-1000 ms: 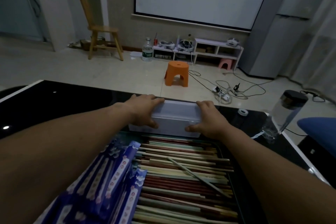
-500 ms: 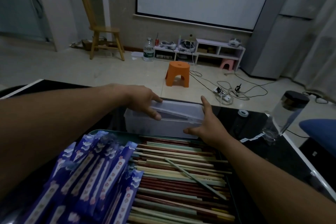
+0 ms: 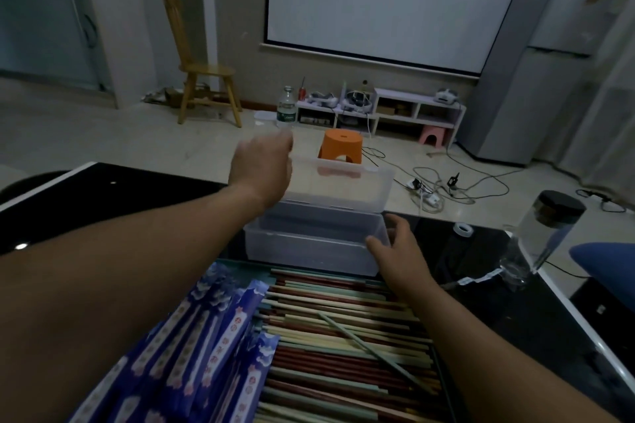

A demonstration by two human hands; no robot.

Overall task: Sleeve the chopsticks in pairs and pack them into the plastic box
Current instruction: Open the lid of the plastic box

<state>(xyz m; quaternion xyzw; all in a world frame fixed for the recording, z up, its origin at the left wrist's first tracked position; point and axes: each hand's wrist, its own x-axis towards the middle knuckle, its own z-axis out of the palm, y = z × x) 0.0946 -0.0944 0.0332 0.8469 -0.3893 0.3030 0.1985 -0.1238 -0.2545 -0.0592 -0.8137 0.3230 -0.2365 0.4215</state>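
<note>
While the left hand is up at the left end of the raised lid, motion blur hides whether its fingers pinch the rim or only push it. The right hand is loose and uncurled, thumb against the near right corner of the plastic box, which sits open on the black table.

Loose chopsticks lie just on the near side of the box, their long axis left to right and parallel to its long side. The right hand is nearest them, and the left forearm crosses the blue paper sleeves.

Half a second ago the lid was barely cracked open. A second ago both hands lay on it while it was closed.
</note>
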